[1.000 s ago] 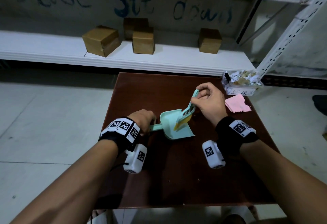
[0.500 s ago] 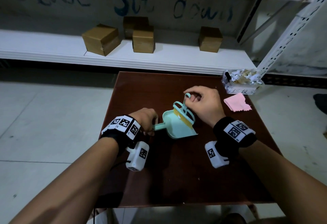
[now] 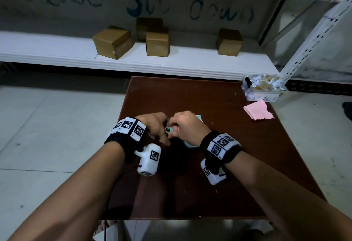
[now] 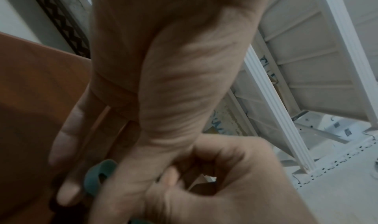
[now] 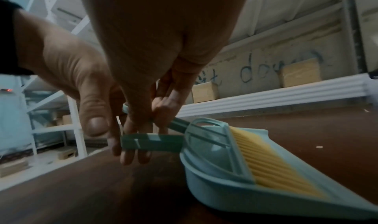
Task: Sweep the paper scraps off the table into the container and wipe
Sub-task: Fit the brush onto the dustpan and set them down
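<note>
My right hand [image 3: 185,126] pinches brush [image 5: 255,159] handle, left hand [image 3: 157,126] grips dustpan [image 5: 235,187] handle below fingers. Stowing tools; next, cloth [image 3: 258,110] wipe.

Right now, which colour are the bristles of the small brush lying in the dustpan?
Yellow. The bristles show best in the right wrist view, against the pale teal dustpan.

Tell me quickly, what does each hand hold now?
Left hand: fingers curled round the dustpan handle.
Right hand: pinching the brush handle, brush lying in the dustpan.
</note>
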`<state>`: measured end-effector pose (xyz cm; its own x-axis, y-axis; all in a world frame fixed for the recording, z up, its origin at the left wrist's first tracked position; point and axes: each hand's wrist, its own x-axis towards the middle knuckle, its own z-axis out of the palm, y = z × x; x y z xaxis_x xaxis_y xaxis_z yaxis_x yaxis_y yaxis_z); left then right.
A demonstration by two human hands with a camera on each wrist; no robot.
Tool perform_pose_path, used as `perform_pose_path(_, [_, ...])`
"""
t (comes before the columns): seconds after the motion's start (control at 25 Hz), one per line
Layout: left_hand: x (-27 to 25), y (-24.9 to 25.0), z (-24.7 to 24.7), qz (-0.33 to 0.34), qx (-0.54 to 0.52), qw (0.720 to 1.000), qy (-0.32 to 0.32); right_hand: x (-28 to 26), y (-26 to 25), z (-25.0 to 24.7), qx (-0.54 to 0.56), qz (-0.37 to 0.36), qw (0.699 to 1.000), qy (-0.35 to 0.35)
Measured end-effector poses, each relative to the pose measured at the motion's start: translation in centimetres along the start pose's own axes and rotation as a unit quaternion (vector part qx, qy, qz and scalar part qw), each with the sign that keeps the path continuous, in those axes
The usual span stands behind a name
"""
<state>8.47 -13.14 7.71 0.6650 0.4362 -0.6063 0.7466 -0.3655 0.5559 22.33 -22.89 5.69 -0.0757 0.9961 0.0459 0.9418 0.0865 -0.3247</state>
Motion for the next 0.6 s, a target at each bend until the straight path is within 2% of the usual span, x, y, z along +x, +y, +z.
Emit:
perform_pose_path(0.12, [0.3, -1.0, -0.1, -0.014, -0.004, 1.000, 0.002, -0.1, 0.3, 1.4, -0.019, -0.026, 0.999, -0.008])
perform_pose_path(0.32, [1.1, -1.7, 0.3, -0.034, -0.023, 0.999, 0.009, -0.3, 1.6, 2.4, 0.014, -0.008, 1.000, -0.013])
perform_pose_path(0.48, [1.7, -1.3, 0.5, -0.051, -0.041, 0.996, 0.060, -0.8, 2.3, 2.3, 0.058, -0.008, 0.997, -0.042])
perform_pose_path(0.6, [2.1, -1.6, 0.7, -0.081, -0.066, 0.987, 0.124, -1.7, 2.7, 1.4, 0.102, 0.001, 0.995, -0.002])
